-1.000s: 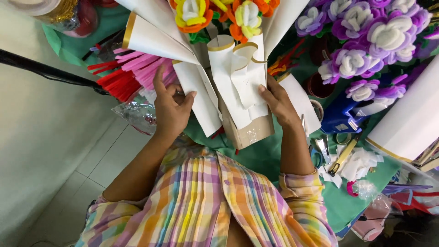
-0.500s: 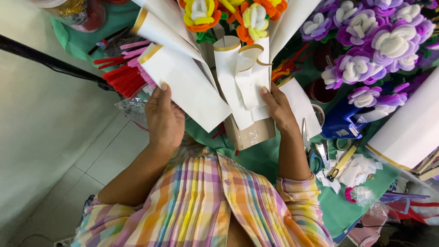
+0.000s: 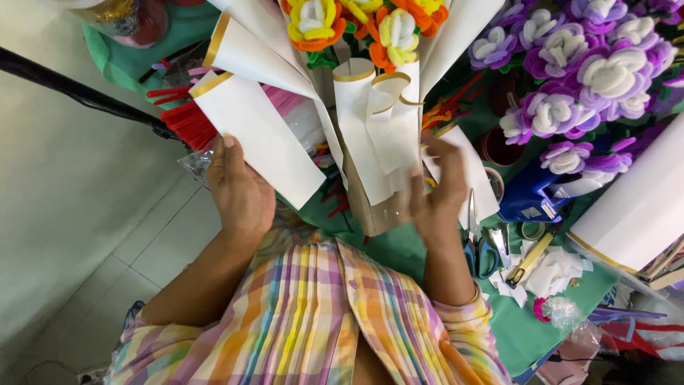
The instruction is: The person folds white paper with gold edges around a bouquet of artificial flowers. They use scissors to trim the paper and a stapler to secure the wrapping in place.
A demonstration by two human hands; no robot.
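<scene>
A bouquet of orange, yellow and white pipe-cleaner flowers [image 3: 356,25] stands in front of me, wrapped in white paper sheets with gold edges [image 3: 370,135]. My left hand [image 3: 239,189] grips the lower edge of a loose white gold-edged sheet [image 3: 260,139] at the bouquet's left side. My right hand [image 3: 434,192], blurred, presses with spread fingers on the wrap's right side, over another white sheet [image 3: 474,178]. The brown base of the wrap [image 3: 377,214] rests near my chest.
Purple and white pipe-cleaner flowers [image 3: 577,78] fill the upper right. On the green table [image 3: 527,335] lie scissors [image 3: 479,246], a stapler [image 3: 527,260], paper scraps [image 3: 552,271], a blue tool [image 3: 531,199] and a white paper roll [image 3: 641,207]. Red and pink pipe cleaners [image 3: 189,121] lie to the left.
My left hand has slid left and outward along the loose sheet, pulling it away from the bouquet. My right hand has shifted lower on the wrap's right side.
</scene>
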